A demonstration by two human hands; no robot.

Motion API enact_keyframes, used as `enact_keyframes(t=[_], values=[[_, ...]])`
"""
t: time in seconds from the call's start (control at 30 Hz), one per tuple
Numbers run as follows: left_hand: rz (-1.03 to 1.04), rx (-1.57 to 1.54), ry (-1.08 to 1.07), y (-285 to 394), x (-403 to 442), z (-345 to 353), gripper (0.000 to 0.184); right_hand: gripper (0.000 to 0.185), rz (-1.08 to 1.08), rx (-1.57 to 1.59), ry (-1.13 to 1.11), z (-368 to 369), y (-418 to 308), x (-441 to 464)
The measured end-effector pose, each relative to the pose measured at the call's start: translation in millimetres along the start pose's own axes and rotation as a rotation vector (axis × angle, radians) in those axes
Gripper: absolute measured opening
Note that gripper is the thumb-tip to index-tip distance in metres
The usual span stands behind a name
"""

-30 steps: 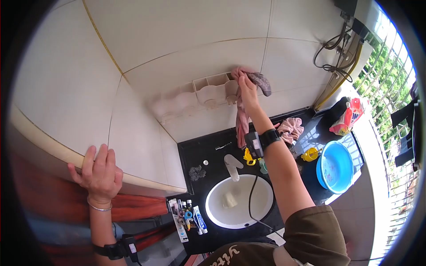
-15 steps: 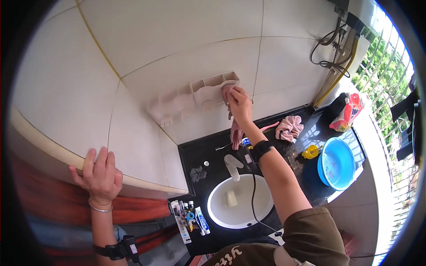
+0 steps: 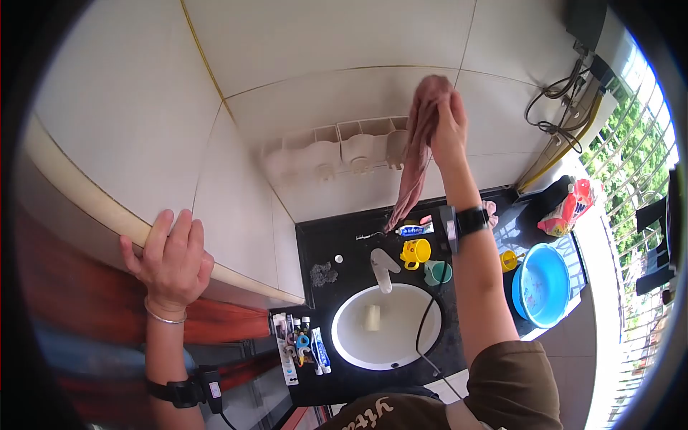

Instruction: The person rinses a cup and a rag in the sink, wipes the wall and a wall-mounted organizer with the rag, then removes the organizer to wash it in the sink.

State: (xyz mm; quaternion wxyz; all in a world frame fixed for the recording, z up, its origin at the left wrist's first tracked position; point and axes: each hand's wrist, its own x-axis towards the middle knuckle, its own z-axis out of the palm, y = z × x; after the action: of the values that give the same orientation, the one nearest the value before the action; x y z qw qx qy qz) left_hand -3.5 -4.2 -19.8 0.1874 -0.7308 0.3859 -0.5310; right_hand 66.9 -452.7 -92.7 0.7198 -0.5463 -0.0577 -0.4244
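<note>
Glossy black surface [image 3: 326, 244] below right fingers [image 3: 446, 116] | these gripping long pink fabric cloth [image 3: 414, 166], trailing beneath them | likely light, limp; best held by bunched top | left fingers [image 3: 176, 238] spread over rounded cream ledge [image 3: 251, 284]

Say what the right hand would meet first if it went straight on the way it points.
Probably the wall: the right hand, holding the cloth, points up the picture towards it, though depth is unclear.
</note>
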Motion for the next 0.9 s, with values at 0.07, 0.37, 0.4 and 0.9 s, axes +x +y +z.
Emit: enact_keyframes(t=[0.07,0.37,0.4,0.9], values=[[-0.009,0.022,0.014,-1,2,-1,0.023,0.033,0.001,-0.759,-0.303,4,20,21],[-0.006,0.01,0.013,-3,-1,0,0.021,0.025,-0.628,-1.358,-0.816,-27,47,11],[-0.01,0.018,0.022,-3,-1,0,0.02,0.021,-0.629,-1.203,-0.725,-24,42,11],[-0.031,-0.03,0.052,-3,-4,1,0.02,0.027,-0.642,-0.542,-0.289,158,-23,-24]])
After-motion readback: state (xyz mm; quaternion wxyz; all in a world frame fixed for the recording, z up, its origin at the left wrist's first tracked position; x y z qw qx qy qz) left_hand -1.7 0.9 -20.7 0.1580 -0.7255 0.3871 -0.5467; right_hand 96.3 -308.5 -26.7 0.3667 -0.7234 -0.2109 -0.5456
